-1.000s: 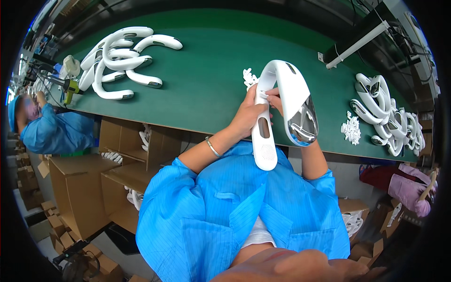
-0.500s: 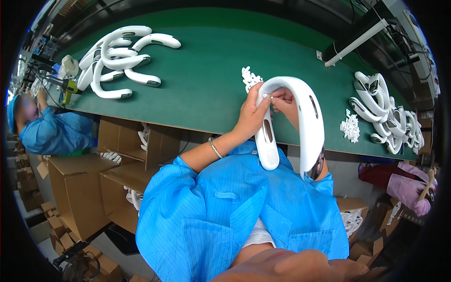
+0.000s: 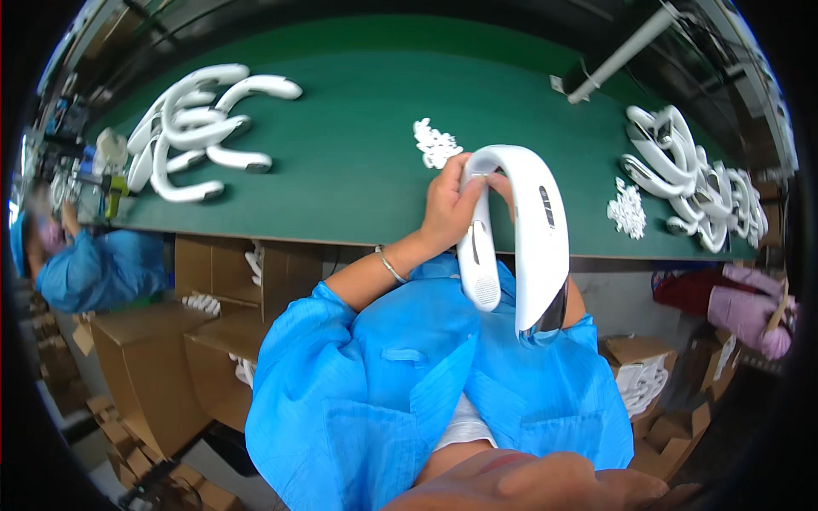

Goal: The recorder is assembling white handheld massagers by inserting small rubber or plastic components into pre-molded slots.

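Hands: left [image 3: 449, 204] and right [image 3: 504, 183] gripped white U-shaped neck fan [image 3: 520, 243] at bend above green worktop [image 3: 341, 162], arms hanging down for inspection

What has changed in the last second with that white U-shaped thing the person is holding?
The white U-shaped neck piece has been turned in the hands: a second ago its open inner side faced the camera, and now its smooth outer side does, with the arms pointing down toward the person. The left hand and right hand keep hold of its bend. The white piles on the green table are unchanged.
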